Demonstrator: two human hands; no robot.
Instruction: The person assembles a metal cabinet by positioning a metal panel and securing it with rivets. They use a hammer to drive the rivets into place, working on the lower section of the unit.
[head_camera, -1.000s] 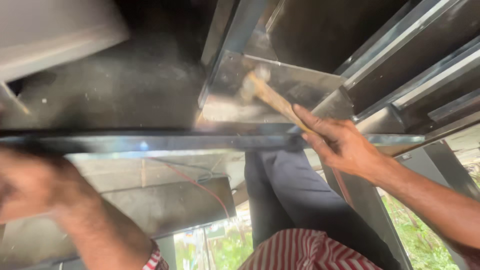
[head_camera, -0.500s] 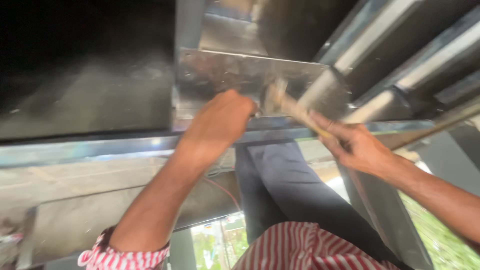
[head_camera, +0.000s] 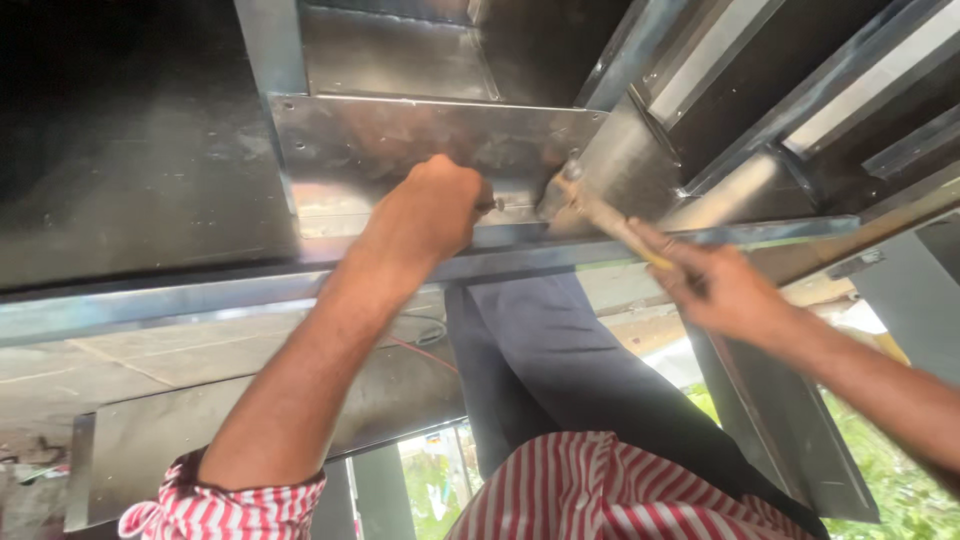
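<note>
Right hand (head_camera: 728, 290): fist wrapped round the hammer's handle end.
Hammer (head_camera: 600, 215): wooden handle, long axis slanting up-left, head against the plate's lower right corner.
Left hand (head_camera: 428, 212): curled on a small dark pin, hard to make out, pressed at the plate.
Plate (head_camera: 400, 140): flat shiny steel, riveted corners, above a steel rail (head_camera: 180, 300).

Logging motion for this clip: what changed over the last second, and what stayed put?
The left hand came up from the lower left to the metal plate and now pinches a small dark tool or fastener against its lower edge. The right hand stayed clamped on the wooden hammer handle, whose head now sits beside the left hand's fingers. The plate and steel frame did not move.
</note>
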